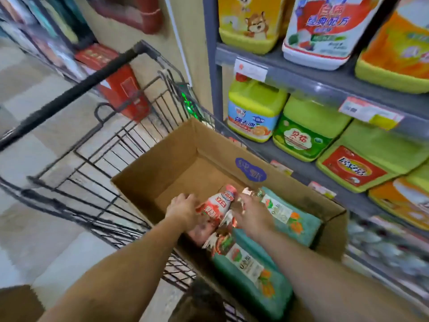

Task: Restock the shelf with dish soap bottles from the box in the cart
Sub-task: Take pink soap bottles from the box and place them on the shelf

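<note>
Red-and-white, the dish soap bottle (214, 211) lay on its side in the cardboard box (162, 168) in the cart (97, 140), cap pointing away from the person. Left hand (183, 210) curled around its left flank; right hand (251, 213) reached in just beside it, its grip blurred beyond telling. Shelf (301, 77) stood to the right.

At frame right, your grey shelf (290, 63) carries large green and yellow detergent jugs (304, 129); lower centre, the wire cart (97, 156) holds the cardboard box (176, 156).
</note>
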A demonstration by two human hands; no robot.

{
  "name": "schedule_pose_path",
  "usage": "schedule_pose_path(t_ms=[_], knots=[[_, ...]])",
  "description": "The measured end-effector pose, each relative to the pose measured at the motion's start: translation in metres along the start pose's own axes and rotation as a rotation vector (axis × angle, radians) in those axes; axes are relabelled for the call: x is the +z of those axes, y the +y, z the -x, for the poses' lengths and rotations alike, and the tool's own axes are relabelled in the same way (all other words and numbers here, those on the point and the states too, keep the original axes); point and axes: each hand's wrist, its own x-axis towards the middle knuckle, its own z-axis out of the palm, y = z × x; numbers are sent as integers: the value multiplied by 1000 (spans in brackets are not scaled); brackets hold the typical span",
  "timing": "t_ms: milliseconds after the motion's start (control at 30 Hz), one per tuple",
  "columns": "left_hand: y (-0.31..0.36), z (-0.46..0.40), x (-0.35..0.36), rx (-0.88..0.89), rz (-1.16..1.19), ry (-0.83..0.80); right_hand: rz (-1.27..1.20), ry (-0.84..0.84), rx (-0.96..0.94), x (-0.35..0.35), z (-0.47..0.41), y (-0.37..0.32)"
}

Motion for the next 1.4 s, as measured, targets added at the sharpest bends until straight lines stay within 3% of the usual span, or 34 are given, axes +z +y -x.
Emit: schedule_pose_path(t_ms=[267,433,700,1000,1400], knots=[[-17,-83,22,225,-122,-304,-68,-13,296,57,-26,-9],[-23,-108,42,98,-4,-437,-14,18,352,74,-36,-12],[-43,-121,55,-152,470,-708,46,84,340,86,-42,-13],[-41,-126,49,-107,390,-683,47,85,335,90,-36,-21],[-36,-91,-22,164,427,-556,-246,126,348,49,-24,-42]])
